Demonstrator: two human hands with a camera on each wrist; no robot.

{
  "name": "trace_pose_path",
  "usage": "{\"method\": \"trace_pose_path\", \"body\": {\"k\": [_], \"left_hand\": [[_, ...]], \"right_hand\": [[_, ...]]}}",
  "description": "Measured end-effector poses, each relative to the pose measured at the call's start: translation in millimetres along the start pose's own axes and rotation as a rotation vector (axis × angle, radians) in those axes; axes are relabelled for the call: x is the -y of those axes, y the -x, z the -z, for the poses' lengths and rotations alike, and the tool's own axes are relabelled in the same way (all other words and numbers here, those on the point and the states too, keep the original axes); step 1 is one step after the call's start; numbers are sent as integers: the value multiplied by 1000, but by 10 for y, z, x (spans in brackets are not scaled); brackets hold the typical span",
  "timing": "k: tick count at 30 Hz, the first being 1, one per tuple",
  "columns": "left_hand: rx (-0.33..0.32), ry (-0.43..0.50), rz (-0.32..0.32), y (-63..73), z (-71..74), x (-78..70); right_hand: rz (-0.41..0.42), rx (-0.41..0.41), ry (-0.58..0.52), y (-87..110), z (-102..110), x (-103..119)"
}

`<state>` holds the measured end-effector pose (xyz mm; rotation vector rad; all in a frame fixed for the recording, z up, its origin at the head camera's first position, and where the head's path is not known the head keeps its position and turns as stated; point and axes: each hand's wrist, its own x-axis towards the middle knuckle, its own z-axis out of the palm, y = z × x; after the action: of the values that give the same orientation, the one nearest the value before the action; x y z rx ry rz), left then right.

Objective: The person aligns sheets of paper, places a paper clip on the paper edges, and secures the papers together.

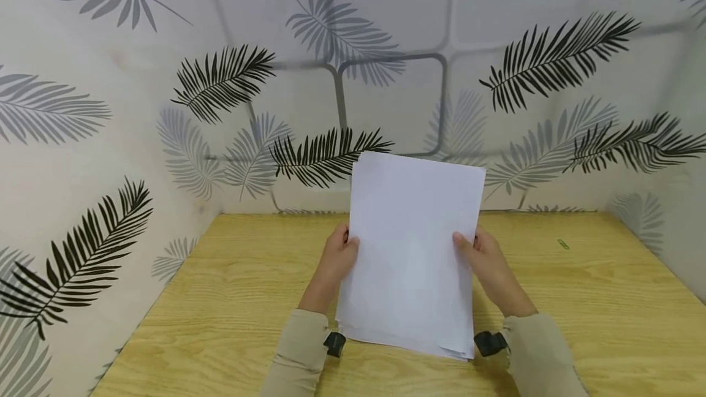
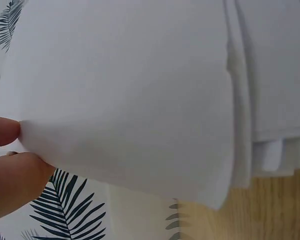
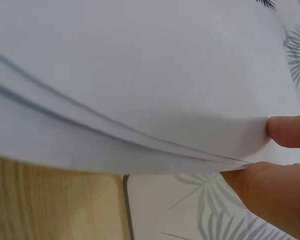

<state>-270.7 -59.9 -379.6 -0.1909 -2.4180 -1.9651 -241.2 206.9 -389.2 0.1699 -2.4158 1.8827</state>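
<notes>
A stack of white paper sheets (image 1: 410,250) is held up between both hands over the table, its face toward the head camera. At the stack's left edge the left hand (image 1: 339,256) grips with the thumb in front and fingers behind. Opposite it, the right hand (image 1: 488,262) pinches the right edge the same way. The sheets are slightly uneven, with several edges offset along the bottom. In the left wrist view the paper (image 2: 130,100) bends near the thumb. Layered sheet edges show beside the right hand (image 3: 282,185) in the right wrist view.
A green paper clip (image 1: 563,244) lies on the wooden table (image 1: 231,299), to the right of the hands. Walls (image 1: 397,103) with a feather-leaf pattern stand behind the table and at its sides. Each sleeve carries a small black device (image 1: 489,343) at the wrist.
</notes>
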Motion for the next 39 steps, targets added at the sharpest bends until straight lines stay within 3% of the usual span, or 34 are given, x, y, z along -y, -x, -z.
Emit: {"method": "trace_pose_path", "body": {"k": [3,6,8,13,15,21,24,28,33,39], "left_hand": [[6,38,-23,37,-2,-62],[20,66,-87,77,4,-109],[34,72,-154,105,8,-145],[47,10,-412,166,-26,-228],[37,-5,-486,184,-49,-246],[-21,18,-585,186,-93,-214],[-31,15,-587,163,-108,-161],[-24,25,-528,138,-127,-96],[-42,40,-435,117,-156,-46],[-59,39,-390,95,-165,-26]], "right_hand": [[51,-70,30,23,-18,103],[123,-142,57,65,-38,215],[197,-185,59,98,-48,279],[393,-290,93,172,-113,407],[459,-340,117,187,-148,433],[540,-421,75,193,-219,436],[504,-399,16,177,-236,397],[445,-365,-13,142,-254,325],[427,-356,25,125,-266,269],[415,-355,52,108,-265,247]]}}
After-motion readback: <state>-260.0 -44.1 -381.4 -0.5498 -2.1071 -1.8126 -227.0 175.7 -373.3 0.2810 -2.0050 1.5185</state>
